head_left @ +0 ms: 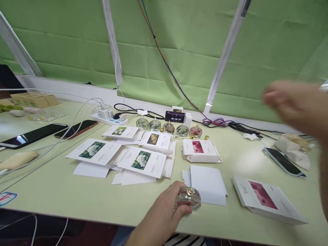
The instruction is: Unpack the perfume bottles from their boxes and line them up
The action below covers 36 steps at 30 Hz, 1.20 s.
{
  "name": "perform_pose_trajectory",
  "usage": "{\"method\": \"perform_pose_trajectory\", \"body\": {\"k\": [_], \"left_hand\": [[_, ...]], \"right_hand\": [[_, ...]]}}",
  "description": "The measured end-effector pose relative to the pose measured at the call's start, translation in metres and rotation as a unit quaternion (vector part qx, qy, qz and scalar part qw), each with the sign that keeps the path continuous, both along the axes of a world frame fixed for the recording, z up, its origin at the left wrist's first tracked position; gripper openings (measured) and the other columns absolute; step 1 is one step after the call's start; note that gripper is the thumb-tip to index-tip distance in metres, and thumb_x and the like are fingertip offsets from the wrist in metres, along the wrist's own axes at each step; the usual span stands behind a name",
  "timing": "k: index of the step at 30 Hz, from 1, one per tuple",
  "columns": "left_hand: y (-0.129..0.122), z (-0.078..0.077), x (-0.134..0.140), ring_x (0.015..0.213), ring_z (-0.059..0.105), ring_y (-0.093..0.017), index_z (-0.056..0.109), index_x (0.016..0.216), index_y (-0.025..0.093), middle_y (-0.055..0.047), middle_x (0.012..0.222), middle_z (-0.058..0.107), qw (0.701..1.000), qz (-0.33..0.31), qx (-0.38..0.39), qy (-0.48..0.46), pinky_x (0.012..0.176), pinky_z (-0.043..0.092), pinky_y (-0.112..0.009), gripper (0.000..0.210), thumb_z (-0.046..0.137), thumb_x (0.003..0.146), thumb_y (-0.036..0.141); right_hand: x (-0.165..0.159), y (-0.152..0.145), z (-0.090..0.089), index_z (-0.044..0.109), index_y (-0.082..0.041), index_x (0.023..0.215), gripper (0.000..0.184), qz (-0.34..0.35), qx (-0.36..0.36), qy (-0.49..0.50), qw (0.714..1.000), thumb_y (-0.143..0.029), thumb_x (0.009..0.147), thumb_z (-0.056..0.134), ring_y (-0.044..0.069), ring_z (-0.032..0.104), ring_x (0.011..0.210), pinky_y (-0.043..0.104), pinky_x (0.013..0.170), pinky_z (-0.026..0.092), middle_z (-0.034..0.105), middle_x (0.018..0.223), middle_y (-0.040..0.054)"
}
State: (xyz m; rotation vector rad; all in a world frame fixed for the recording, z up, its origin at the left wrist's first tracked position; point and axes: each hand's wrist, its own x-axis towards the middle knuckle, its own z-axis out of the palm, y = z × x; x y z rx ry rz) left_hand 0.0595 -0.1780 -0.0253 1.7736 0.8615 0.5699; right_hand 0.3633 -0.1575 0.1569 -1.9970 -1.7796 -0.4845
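Observation:
Near the table's front edge, my left hand (169, 206) is closed around a round clear glass perfume bottle (189, 198), its gold-ringed neck facing up. Just beyond the bottle lies a plain white folded card (208, 184). My right hand (284, 100) is raised over the right side of the table, smeared by motion, so its fingers and anything in them cannot be made out. Below it, a white box with a pink picture (269, 198) lies on the table. Another pink-picture box (200, 150) lies farther back.
Several white flower-picture boxes (94, 152) lie left of centre. Behind stands a row of round glass bottles (168, 127) before a phone showing a timer (175, 116). Other phones (284, 162) lie left and right. A power strip (110, 119) and cables (241, 130) run along the back.

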Motion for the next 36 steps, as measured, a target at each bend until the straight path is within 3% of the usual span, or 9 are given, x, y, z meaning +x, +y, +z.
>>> {"method": "perform_pose_trajectory", "body": {"k": [4,7,10,15,20,23,27,30,36], "left_hand": [[-0.002,0.001,0.000,0.085,0.056,-0.016,0.050,0.096,0.021,0.000,0.092,0.063,1.000,-0.004,0.013,-0.008,0.075,0.041,-0.026,0.020,0.052,0.077,0.017],[-0.004,0.001,0.000,0.087,0.057,-0.018,0.051,0.097,0.020,-0.002,0.094,0.064,1.000,-0.001,0.014,-0.019,0.077,0.042,-0.026,0.021,0.052,0.076,0.017],[-0.004,0.000,0.000,0.087,0.057,-0.017,0.053,0.096,0.020,-0.001,0.094,0.064,1.000,0.012,0.015,-0.023,0.078,0.042,-0.026,0.023,0.054,0.074,0.016],[-0.006,0.004,0.001,0.089,0.057,-0.017,0.052,0.099,0.019,-0.002,0.099,0.064,1.000,0.019,0.007,-0.004,0.081,0.042,-0.026,0.027,0.056,0.072,0.014],[-0.006,0.001,-0.001,0.099,0.055,-0.020,0.047,0.109,0.020,-0.005,0.109,0.059,0.999,0.010,0.013,0.039,0.085,0.042,-0.030,0.036,0.054,0.074,0.016],[-0.003,-0.007,-0.003,0.104,0.052,-0.022,0.043,0.116,0.022,-0.006,0.113,0.056,0.998,0.004,0.033,0.045,0.089,0.040,-0.033,0.042,0.053,0.075,0.017],[0.000,-0.014,-0.003,0.113,0.045,-0.023,0.032,0.128,0.023,-0.008,0.124,0.048,0.999,0.005,0.009,0.040,0.097,0.035,-0.037,0.061,0.059,0.074,0.023],[-0.001,-0.009,-0.009,0.124,0.032,-0.027,0.032,0.130,0.025,-0.008,0.135,0.033,1.000,0.011,0.018,0.001,0.104,0.028,-0.039,0.078,0.073,0.064,0.031],[-0.019,0.011,-0.041,0.099,0.048,-0.025,0.064,0.089,0.029,-0.007,0.099,0.054,0.981,0.090,0.107,-0.133,0.095,0.036,-0.041,0.036,0.044,0.081,0.059]], "right_hand": [[0.025,0.067,-0.070,0.058,-0.015,0.070,0.023,0.020,-0.244,-0.057,0.968,-0.026,0.087,0.048,0.016,0.056,0.074,0.029,0.069,0.041,0.063,0.081,0.0071],[0.023,0.101,-0.135,0.060,-0.013,0.080,0.016,0.013,-0.298,-0.047,0.953,-0.026,0.086,0.054,0.014,0.058,0.079,0.031,0.075,0.046,0.062,0.085,0.0034],[0.023,0.116,-0.164,0.059,-0.014,0.091,0.018,0.011,-0.307,-0.029,0.951,-0.029,0.088,0.052,0.014,0.059,0.083,0.034,0.077,0.048,0.061,0.093,0.0032],[0.025,0.107,-0.135,0.059,-0.010,0.102,0.020,0.012,-0.256,-0.005,0.967,-0.014,0.084,0.051,0.019,0.059,0.085,0.033,0.079,0.045,0.064,0.091,0.0117],[-0.032,0.028,-0.099,0.059,-0.019,0.102,0.027,0.141,-0.241,0.054,0.959,-0.038,0.084,0.050,0.019,0.058,0.081,0.029,0.072,0.044,0.063,0.093,0.0058],[-0.088,-0.028,-0.113,0.055,-0.024,0.110,0.049,0.256,-0.319,0.147,0.901,-0.042,0.067,0.069,0.020,0.058,0.084,0.029,0.073,0.045,0.062,0.101,0.0038],[-0.128,-0.066,-0.138,0.057,-0.023,0.096,0.019,0.272,-0.314,0.168,0.894,-0.026,0.077,0.059,0.021,0.057,0.087,0.030,0.074,0.045,0.062,0.097,0.0034],[-0.112,-0.069,-0.123,0.056,-0.024,0.099,0.019,0.244,-0.257,0.166,0.920,-0.026,0.080,0.052,0.022,0.057,0.088,0.032,0.076,0.045,0.062,0.098,0.0053],[-0.007,0.000,-0.073,0.055,-0.021,0.093,0.024,0.008,-0.085,0.072,0.994,-0.040,0.079,0.049,0.026,0.058,0.071,0.033,0.059,0.041,0.065,0.085,0.0099]]}}
